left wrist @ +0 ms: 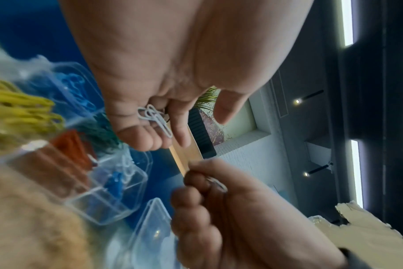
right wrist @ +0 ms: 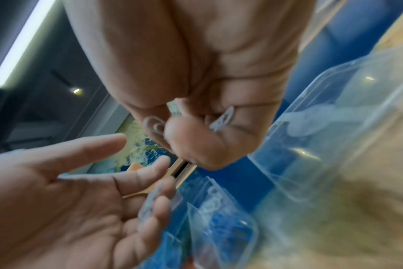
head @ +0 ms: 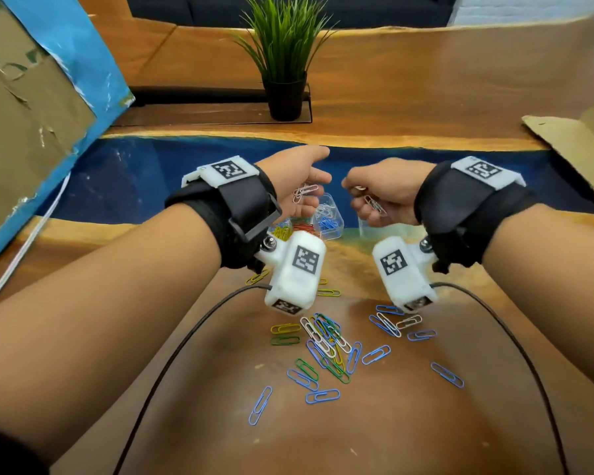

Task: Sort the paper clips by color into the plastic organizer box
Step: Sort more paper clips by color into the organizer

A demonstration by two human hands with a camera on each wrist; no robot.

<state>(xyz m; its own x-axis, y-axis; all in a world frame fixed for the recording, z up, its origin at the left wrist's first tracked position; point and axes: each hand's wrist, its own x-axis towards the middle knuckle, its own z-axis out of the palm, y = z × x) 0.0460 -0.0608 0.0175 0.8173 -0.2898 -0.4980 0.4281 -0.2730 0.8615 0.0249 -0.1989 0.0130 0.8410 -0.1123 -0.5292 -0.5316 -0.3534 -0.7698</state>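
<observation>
Above the clear plastic organizer box (head: 333, 231) (left wrist: 117, 207) (right wrist: 219, 218), my left hand (head: 314, 190) (right wrist: 92, 191) is held palm up, thumb out. A few white paper clips (head: 304, 191) (left wrist: 155, 119) (right wrist: 150, 205) lie across its fingers. Just to the right, my right hand (head: 364, 197) (right wrist: 196, 118) has its fingers curled and pinches more white clips (head: 374, 204) (right wrist: 223, 119). The box compartments hold yellow, red, green, blue and white clips. A pile of loose mixed-colour clips (head: 326, 341) lies on the wooden table nearer to me.
The box's clear lid (right wrist: 334, 127) (head: 366, 229) lies open to the right of the box. A potted plant (head: 285, 94) stands behind. Cardboard sheets flank the table at left (head: 24, 114) and right (head: 580, 142). Stray blue clips (head: 448, 374) lie scattered.
</observation>
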